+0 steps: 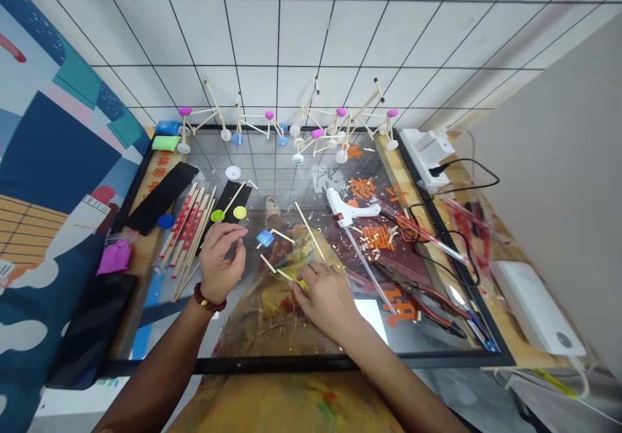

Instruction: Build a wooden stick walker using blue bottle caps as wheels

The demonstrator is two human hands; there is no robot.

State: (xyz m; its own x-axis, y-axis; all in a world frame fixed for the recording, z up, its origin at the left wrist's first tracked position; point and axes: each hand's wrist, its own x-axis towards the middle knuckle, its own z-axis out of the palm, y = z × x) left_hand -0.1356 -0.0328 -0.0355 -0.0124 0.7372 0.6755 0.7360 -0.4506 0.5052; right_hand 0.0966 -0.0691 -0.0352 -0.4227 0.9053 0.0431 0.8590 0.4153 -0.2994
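My left hand, with a beaded bracelet at the wrist, hovers over the glass tabletop beside a bundle of wooden sticks. Its fingers are curved and the thumb stands apart; nothing shows between them. Low over the table, my right hand has thumb and forefinger closed at the end of a short wooden stick. Another short stick lies just beyond that one. Between the hands is a blue piece near a thin stick. A longer stick lies ahead of my right hand.
Several stick models with coloured discs line the back edge. On the right are a white glue gun, pliers, a power strip and cables. A black phone and a pink packet are on the left.
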